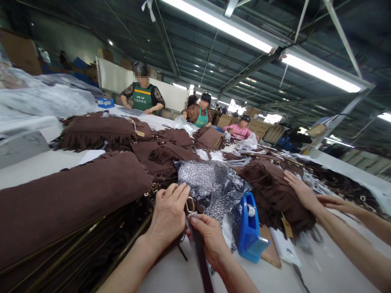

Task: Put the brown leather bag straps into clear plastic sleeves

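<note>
My right hand (210, 236) is closed on a dark brown bag strap (203, 262), pinching it near its upper end, where clear plastic covers it. A gold metal clasp (190, 204) stands at that end, between my two hands. My left hand (171, 207) is bent and closed beside the clasp; what its fingers hold is hidden. Left of it lies a stack of brown bags (73, 199) with gold zips and fringes. Behind my hands is a silver-and-black patterned plastic sheet (214, 183).
A blue tape dispenser (249, 228) stands right of my hands. Another person's hand (301, 189) rests on a fringed brown bag (275, 191) at right. More brown bags (97, 130) and plastic wrap (45, 95) lie farther back. Several co-workers stand across the white table (171, 276).
</note>
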Motion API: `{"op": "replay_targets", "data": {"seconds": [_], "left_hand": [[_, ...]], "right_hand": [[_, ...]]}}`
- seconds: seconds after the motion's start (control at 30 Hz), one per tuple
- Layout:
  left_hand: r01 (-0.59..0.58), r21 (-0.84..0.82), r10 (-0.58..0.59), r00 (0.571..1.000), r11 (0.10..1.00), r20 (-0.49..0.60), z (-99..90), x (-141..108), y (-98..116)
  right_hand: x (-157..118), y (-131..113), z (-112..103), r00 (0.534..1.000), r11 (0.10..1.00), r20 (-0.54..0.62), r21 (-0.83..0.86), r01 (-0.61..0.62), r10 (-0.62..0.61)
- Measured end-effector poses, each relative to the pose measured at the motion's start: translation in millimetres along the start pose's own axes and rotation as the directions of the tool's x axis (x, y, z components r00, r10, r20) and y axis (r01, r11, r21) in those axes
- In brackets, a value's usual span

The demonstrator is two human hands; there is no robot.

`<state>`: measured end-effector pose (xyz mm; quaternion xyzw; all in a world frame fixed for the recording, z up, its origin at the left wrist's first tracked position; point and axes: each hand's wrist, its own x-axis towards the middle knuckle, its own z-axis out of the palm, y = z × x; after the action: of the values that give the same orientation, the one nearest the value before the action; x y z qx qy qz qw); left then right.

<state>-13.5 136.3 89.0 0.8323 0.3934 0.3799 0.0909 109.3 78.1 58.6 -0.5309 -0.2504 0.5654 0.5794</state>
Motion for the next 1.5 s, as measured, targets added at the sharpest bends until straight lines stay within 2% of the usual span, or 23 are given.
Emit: {"op": "replay_targets", "data": {"seconds": [0.1,0.17,0.37,0.6,0.83,0.97,1.1,1.17,1.2,1.27,1.33,1.37,1.43,1.5], "left_hand": [[-0.025,0.035,0.017,0.977,0.999,0.215,0.6,10.0,-5.8],[-0.036,0.009,0.032,0.963,0.999,0.267,2.8,12.1,-7.9],[-0.03,-0.015,0.033,0.959,0.999,0.281,9.7,6.6,-7.9],[0.062,-0.043,-0.047,0.957,0.997,0.286,7.7,14.2,-2.6],[0.05,-0.12,-0.005,0.938,0.992,0.346,3.5,13.3,-6.1],[0.029,-0.131,0.02,0.934,0.991,0.358,4.6,11.2,-5.4],[0.007,-0.133,0.042,0.93,0.991,0.365,4.6,12.1,-4.1],[-0.004,-0.122,0.044,0.946,0.993,0.321,3.7,10.0,-4.5],[-0.029,-0.103,0.054,0.965,0.994,0.256,3.3,7.2,-4.4],[-0.093,-0.042,0.094,0.995,0.995,0.028,3.3,-3.2,-2.3],[-0.129,-0.022,0.122,0.97,0.991,-0.212,5.2,-19.7,3.7],[-0.125,-0.041,0.108,0.952,0.991,-0.287,7.1,-29.7,8.4],[-0.114,-0.078,0.077,0.927,0.99,-0.368,13.0,-50.8,20.4],[-0.111,-0.08,0.072,0.918,0.991,-0.389,21.1,-69.8,34.3]], "right_hand": [[-0.2,-1.8,0.1,1.0,1.0,-0.008,0.008,-0.02,0.02],[-0.1,-2.9,0.0,0.999,0.999,-0.015,0.0,-0.032,0.032],[4.3,-8.4,1.3,1.0,1.0,-0.011,-0.023,0.013,-0.013],[2.1,-8.3,-3.3,0.999,0.994,0.05,-0.111,0.004,0.002],[-4.1,-3.6,-18.4,0.996,0.996,0.071,-0.081,-0.043,0.048],[1.8,-8.7,-13.3,0.996,0.998,0.091,-0.061,0.0,0.005],[8.5,-12.2,-6.5,0.991,0.992,0.132,-0.119,0.035,-0.019],[10.0,-13.2,-4.4,0.993,0.991,0.116,-0.127,0.034,-0.02],[10.2,-13.8,-3.7,0.995,0.992,0.1,-0.12,0.032,-0.02],[9.9,-15.0,-2.8,0.997,0.995,0.069,-0.099,0.029,-0.022],[9.4,-16.3,-2.6,0.999,0.995,0.051,-0.096,0.023,-0.018],[9.2,-16.8,-2.8,0.999,0.995,0.043,-0.099,0.019,-0.015],[9.0,-17.8,-3.6,1.0,0.993,0.029,-0.113,0.014,-0.01],[8.6,-18.8,-4.7,1.0,0.992,0.025,-0.127,0.011,-0.008]]}}
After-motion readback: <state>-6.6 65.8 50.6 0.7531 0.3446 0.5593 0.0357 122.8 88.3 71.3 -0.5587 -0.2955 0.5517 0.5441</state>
